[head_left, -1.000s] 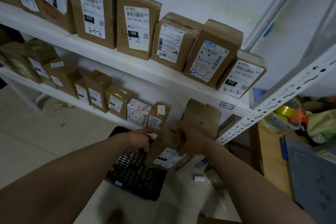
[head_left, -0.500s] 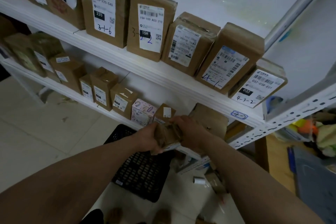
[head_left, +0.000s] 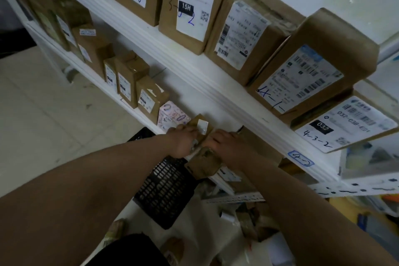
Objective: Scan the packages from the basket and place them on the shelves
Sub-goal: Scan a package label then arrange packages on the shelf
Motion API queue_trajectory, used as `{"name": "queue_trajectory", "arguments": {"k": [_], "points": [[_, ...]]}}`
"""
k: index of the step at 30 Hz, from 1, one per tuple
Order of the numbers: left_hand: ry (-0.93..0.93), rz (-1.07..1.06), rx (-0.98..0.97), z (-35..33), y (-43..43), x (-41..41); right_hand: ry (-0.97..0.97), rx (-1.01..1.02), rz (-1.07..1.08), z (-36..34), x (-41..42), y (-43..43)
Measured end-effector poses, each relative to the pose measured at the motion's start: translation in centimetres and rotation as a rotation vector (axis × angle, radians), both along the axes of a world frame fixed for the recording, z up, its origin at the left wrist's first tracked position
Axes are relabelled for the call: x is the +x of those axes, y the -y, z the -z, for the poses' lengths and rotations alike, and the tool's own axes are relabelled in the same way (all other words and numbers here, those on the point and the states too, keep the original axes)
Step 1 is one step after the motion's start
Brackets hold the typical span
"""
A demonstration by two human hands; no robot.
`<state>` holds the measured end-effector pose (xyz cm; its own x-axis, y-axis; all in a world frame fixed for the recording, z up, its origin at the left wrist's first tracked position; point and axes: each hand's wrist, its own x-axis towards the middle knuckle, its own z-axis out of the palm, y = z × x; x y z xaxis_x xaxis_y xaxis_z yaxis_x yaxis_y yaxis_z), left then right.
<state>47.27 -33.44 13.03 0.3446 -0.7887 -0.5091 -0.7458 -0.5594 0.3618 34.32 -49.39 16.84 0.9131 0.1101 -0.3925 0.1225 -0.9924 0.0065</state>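
At the front edge of the lower shelf (head_left: 129,107), near its right end, the person holds the brown package (head_left: 204,165) partly below the edge; it does not yet stand on the shelf. The right hand (head_left: 230,147) is curled round its upper part. The left hand (head_left: 183,141) lies beside it, close against the small box (head_left: 199,127) with a white sticker, and whether this hand grips anything cannot be told. The free place between the small box and the large brown box (head_left: 262,147) looks narrow, so a push may tip the small box against the patterned box (head_left: 170,114). The crumpled wrapping may also catch on the edge and slip down toward the black basket (head_left: 164,190). Above, the upper shelf (head_left: 194,67) with its leaning boxes leaves little room for lifting.
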Motion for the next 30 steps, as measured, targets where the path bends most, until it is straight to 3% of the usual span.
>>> {"name": "queue_trajectory", "arguments": {"k": [14,23,30], "points": [[0.04,-0.011,0.126,3.1,2.5,0.4,0.015,0.095,0.016,0.7,1.6,2.5],[0.062,0.005,0.173,3.0,2.3,0.3,-0.211,0.088,0.119,1.5,1.5,3.5],[0.081,0.025,0.188,2.3,2.5,0.3,-0.54,0.085,0.141,0.2,2.8,1.8]]}}
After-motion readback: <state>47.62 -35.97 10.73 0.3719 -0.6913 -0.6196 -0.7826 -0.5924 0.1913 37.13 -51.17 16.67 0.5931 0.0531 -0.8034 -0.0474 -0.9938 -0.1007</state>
